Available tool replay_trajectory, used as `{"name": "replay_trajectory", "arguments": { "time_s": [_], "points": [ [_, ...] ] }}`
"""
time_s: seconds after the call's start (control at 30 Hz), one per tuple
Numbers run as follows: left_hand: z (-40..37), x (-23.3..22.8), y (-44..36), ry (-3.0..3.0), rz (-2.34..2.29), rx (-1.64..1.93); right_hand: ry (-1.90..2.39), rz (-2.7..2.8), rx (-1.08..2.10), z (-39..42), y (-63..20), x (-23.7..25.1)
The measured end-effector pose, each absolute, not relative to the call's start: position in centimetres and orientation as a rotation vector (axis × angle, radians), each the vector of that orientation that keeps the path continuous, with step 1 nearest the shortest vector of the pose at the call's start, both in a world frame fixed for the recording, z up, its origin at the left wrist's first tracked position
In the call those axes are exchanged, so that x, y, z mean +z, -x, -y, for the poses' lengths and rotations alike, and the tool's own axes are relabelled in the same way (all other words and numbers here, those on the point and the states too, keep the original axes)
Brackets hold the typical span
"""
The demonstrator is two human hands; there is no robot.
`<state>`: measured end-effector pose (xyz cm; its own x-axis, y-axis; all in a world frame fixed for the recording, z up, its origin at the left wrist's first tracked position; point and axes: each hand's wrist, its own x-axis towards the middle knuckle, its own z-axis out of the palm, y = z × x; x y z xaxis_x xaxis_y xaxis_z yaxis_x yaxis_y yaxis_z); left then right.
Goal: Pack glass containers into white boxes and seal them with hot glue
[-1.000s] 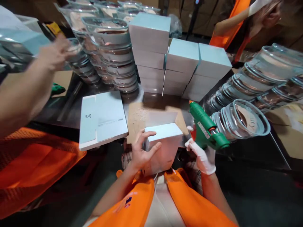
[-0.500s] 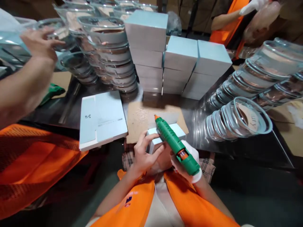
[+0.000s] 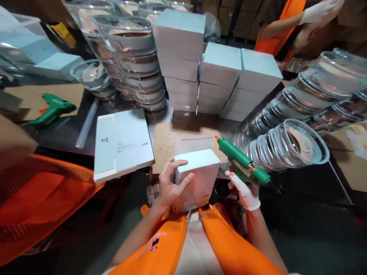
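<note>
My left hand [image 3: 169, 184] grips the left side of a pale blue-white carton [image 3: 197, 177] held at the table's near edge, its top flap standing open toward the far side. In a white glove, my right hand [image 3: 245, 191] holds a green glue gun [image 3: 242, 162] to the right of the carton, its orange tip pointing up and left near the open flap. Under the carton lies a brown cardboard sheet [image 3: 168, 143] speckled with glue.
A stack of flat carton blanks [image 3: 122, 143] lies at left. Piled closed cartons [image 3: 219, 76] stand behind. Stacked clear round containers [image 3: 132, 57] sit at the back left, and more of them [image 3: 289, 143] at right. A second green glue gun [image 3: 51, 109] lies far left. A co-worker's orange vest [image 3: 40, 202] fills the left.
My right hand has swung the glue gun off the carton's top to its right side. The co-worker's arm at left has withdrawn, uncovering a second glue gun.
</note>
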<state>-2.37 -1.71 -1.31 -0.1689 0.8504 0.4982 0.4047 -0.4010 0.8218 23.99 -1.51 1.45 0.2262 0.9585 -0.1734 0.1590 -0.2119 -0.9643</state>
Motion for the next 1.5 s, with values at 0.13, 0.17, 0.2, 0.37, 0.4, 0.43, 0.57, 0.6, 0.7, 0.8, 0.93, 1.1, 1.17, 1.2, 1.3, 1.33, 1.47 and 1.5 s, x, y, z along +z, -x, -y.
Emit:
{"name": "replay_trajectory", "arguments": {
  "time_s": [0.13,0.17,0.2,0.37,0.4,0.43,0.57,0.6,0.7,0.8,0.93,1.1,1.17,1.2,1.3,1.33,1.47,1.5],
  "points": [
    [1.3,-1.7,2.9,-1.695,-1.394,1.648,1.464,0.779,1.445,-2.4,-23.9,0.7],
    [1.2,-1.8,3.0,-1.697,-1.379,1.666,1.461,0.733,1.506,-3.6,-23.9,0.4],
    [1.2,-1.9,3.1,-1.695,-1.362,1.686,1.48,0.696,1.549,-4.6,-24.0,0.2],
    [1.1,-2.0,3.5,-1.618,-1.331,1.689,1.894,1.003,1.295,-6.5,-26.3,0.6],
    [1.0,-2.0,3.5,-1.606,-1.332,1.686,1.97,1.08,1.155,-6.3,-26.7,1.0],
    [1.0,-2.0,3.5,-1.602,-1.332,1.688,2.008,1.134,1.014,-6.1,-26.9,1.6],
    [0.7,-2.0,3.1,-1.634,-1.309,1.669,1.672,1.201,0.918,-5.7,-24.2,4.2],
    [0.6,-2.0,2.9,-1.642,-1.295,1.641,1.541,1.204,1.044,-5.8,-23.0,4.7],
    [0.4,-2.2,2.4,-1.63,-1.262,1.599,1.269,1.106,1.514,-6.5,-19.7,5.5],
    [0.2,-2.6,1.9,-1.54,-1.273,1.654,1.213,1.009,1.6,-6.9,-18.7,4.9],
    [-0.5,-3.2,1.7,-1.313,-1.111,1.793,1.062,1.377,1.473,-6.5,-20.6,4.4],
    [-1.1,-3.3,2.6,-1.354,-0.992,1.741,0.829,1.944,1.227,-5.4,-22.1,5.8],
    [-1.1,-3.2,2.9,-1.376,-1.025,1.697,0.811,2.037,1.135,-5.1,-21.7,6.1],
    [-1.0,-3.2,3.0,-1.365,-1.037,1.684,0.802,2.062,1.098,-4.9,-21.4,6.1],
    [-0.7,-2.9,2.9,-1.328,-1.074,1.658,0.798,2.067,1.042,-4.6,-20.9,5.7],
    [-0.6,-2.8,2.7,-1.329,-1.081,1.651,0.803,2.056,1.049,-4.6,-20.9,5.5],
    [-0.7,-2.5,2.2,-1.338,-1.048,1.643,0.82,1.998,1.144,-4.6,-20.9,4.9],
    [-0.7,-2.4,2.3,-1.339,-1.039,1.646,0.836,1.955,1.173,-4.5,-21.2,4.7]
  ]
}}
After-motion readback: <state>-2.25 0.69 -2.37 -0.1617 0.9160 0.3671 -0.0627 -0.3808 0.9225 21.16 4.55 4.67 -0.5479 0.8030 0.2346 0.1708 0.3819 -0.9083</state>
